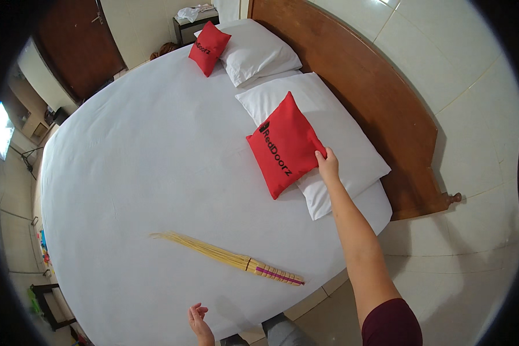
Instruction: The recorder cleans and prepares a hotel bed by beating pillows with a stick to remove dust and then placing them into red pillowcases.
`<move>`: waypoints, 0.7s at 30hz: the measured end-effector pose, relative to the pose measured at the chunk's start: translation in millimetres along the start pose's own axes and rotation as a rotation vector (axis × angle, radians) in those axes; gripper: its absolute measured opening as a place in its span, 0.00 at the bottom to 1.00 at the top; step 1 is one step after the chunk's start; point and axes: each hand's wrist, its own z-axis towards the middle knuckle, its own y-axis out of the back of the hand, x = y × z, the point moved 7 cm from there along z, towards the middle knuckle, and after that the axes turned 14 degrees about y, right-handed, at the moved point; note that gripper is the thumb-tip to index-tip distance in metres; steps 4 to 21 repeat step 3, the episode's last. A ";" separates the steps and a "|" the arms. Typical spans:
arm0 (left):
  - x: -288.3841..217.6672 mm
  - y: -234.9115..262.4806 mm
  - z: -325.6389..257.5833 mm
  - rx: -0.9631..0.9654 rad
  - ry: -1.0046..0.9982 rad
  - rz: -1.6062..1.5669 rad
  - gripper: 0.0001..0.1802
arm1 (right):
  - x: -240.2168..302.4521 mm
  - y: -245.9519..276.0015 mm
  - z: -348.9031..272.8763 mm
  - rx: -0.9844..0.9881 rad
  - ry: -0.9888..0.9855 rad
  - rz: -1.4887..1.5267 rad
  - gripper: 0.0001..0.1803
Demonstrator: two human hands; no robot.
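My right hand (327,164) grips the right corner of a red cushion (282,144) with dark lettering, which leans against a white pillow (340,144) near the headboard. Low in the view, my left hand (199,320) hovers by the near edge of the bed with its fingers partly curled and apart, holding nothing. Between my hands a straw bed broom (236,259) lies flat on the white sheet (138,161), its bound handle towards the right and its bristles towards the left.
A second white pillow (259,52) and a smaller red cushion (209,48) lie at the bed's far end. The wooden headboard (352,75) runs along the right. A bedside table (195,24) stands beyond, a brown door (78,43) at far left, a lit screen (2,131) at left.
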 end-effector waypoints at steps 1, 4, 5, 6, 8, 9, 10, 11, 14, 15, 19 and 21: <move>0.0 -2.6 0.5 0.009 -0.009 -0.004 0.19 | -10.7 15.1 -0.8 -0.134 -0.001 -0.114 0.13; 3.9 -2.9 -0.3 0.022 -0.011 -0.041 0.19 | -16.5 29.5 -4.9 -0.268 0.001 -0.227 0.14; 3.9 -2.9 -0.3 0.022 -0.011 -0.041 0.19 | -16.5 29.5 -4.9 -0.268 0.001 -0.227 0.14; 3.9 -2.9 -0.3 0.022 -0.011 -0.041 0.19 | -16.5 29.5 -4.9 -0.268 0.001 -0.227 0.14; 3.9 -2.9 -0.3 0.022 -0.011 -0.041 0.19 | -16.5 29.5 -4.9 -0.268 0.001 -0.227 0.14; 3.9 -2.9 -0.3 0.022 -0.011 -0.041 0.19 | -16.5 29.5 -4.9 -0.268 0.001 -0.227 0.14; 3.9 -2.9 -0.3 0.022 -0.011 -0.041 0.19 | -16.5 29.5 -4.9 -0.268 0.001 -0.227 0.14; 3.9 -2.9 -0.3 0.022 -0.011 -0.041 0.19 | -16.5 29.5 -4.9 -0.268 0.001 -0.227 0.14; 3.9 -2.9 -0.3 0.022 -0.011 -0.041 0.19 | -16.5 29.5 -4.9 -0.268 0.001 -0.227 0.14; 3.9 -2.9 -0.3 0.022 -0.011 -0.041 0.19 | -16.5 29.5 -4.9 -0.268 0.001 -0.227 0.14; 3.9 -2.9 -0.3 0.022 -0.011 -0.041 0.19 | -16.5 29.5 -4.9 -0.268 0.001 -0.227 0.14; 3.9 -2.9 -0.3 0.022 -0.011 -0.041 0.19 | -16.5 29.5 -4.9 -0.268 0.001 -0.227 0.14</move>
